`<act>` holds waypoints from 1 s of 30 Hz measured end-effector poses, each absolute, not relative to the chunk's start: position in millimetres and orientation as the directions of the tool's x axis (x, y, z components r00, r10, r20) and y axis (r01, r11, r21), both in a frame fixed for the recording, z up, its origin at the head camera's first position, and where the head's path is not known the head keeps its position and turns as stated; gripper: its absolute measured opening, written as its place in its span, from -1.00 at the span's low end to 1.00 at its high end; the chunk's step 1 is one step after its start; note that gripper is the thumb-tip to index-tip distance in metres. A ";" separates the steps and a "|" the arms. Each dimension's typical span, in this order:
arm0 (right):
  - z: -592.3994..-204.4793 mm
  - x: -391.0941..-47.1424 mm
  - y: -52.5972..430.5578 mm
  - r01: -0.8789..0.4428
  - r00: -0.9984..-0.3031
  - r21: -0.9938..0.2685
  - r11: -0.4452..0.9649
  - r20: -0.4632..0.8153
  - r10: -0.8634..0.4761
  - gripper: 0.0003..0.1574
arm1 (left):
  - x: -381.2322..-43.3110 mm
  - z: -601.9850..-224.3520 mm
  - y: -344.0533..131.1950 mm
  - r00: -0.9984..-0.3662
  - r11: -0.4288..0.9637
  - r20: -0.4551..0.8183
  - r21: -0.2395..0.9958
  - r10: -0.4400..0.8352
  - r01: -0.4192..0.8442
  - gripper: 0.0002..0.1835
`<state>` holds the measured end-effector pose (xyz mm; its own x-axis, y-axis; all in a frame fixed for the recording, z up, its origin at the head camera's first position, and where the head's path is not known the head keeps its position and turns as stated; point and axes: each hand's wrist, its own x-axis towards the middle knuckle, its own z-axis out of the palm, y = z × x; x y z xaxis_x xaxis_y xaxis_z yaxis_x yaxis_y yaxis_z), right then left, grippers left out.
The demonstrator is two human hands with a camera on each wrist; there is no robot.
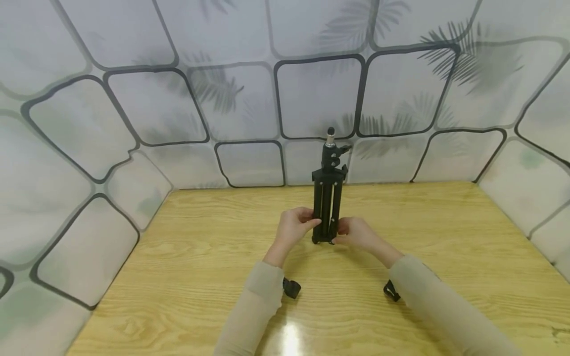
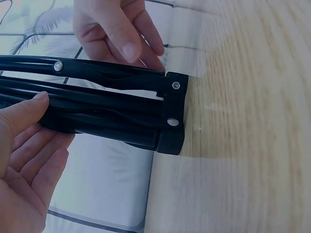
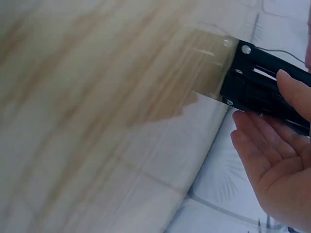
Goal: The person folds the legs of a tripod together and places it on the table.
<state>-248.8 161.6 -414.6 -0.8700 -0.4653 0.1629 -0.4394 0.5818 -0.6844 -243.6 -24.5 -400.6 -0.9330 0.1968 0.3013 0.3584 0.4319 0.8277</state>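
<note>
A folded black light stand (image 1: 327, 198) stands upright on the wooden table, its silver spigot and black tip pointing up. My left hand (image 1: 296, 227) holds the lower legs from the left, thumb in front and fingers behind, as the left wrist view also shows. On the opposite side, my right hand (image 1: 356, 233) is at the bottom of the legs. The thumb (image 3: 294, 92) of that hand lies over the stand in the right wrist view, with its fingers (image 3: 265, 141) along the far side. Riveted brackets (image 2: 174, 107) join the leg ends close over the tabletop.
The wooden table (image 1: 200, 277) reaches back to a pale cloth backdrop (image 1: 240, 113) with dark rounded outlines and leaf prints. Black straps (image 1: 291, 288) show at both wrists, below the light sleeves (image 1: 254, 306). Clamp knobs (image 1: 344, 149) stick out right near the stand's top.
</note>
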 end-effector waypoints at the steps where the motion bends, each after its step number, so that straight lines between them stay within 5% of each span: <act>1: -415.6 -249.2 161.0 -0.450 -0.865 -0.686 0.573 0.174 -0.471 -0.68 | -243.3 -400.7 -24.5 -0.932 0.429 0.303 0.829 0.197 0.360 -0.73; 10: -420.2 -253.6 151.8 -0.403 -0.904 -0.638 0.656 0.164 -0.396 -0.74 | -242.5 -395.7 -28.3 -0.929 0.481 0.287 0.796 0.235 0.367 -0.70; 16: -419.7 -253.9 147.5 -0.374 -0.922 -0.586 0.719 0.148 -0.359 -0.82 | -241.8 -361.5 -37.3 -0.886 0.523 0.402 0.716 0.232 0.462 -0.59; 20: -417.7 -253.1 147.5 -0.361 -0.928 -0.569 0.739 0.141 -0.345 -0.81 | -325.3 -396.7 -42.6 -0.763 0.506 0.630 0.615 0.147 0.605 -0.63; 24: -416.4 -251.9 147.5 -0.363 -0.928 -0.558 0.746 0.142 -0.345 -0.79 | -312.7 -347.6 -35.6 -0.642 0.489 0.756 0.516 0.126 0.703 -0.66; 27: -416.2 -251.3 147.5 -0.354 -0.931 -0.552 0.755 0.130 -0.341 -0.78 | -238.9 -259.7 -22.3 -0.644 0.465 0.751 0.522 0.148 0.715 -0.65; 30: -415.9 -251.2 147.3 -0.340 -0.936 -0.545 0.767 0.114 -0.334 -0.75 | -241.1 -244.0 -12.8 -0.665 0.472 0.732 0.538 0.150 0.699 -0.62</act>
<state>-251.2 147.3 -415.9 -0.9358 -0.3336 0.1142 -0.3398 0.7667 -0.5447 -241.1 -12.8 -244.0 -0.6648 0.1504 0.7317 0.6985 0.4723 0.5376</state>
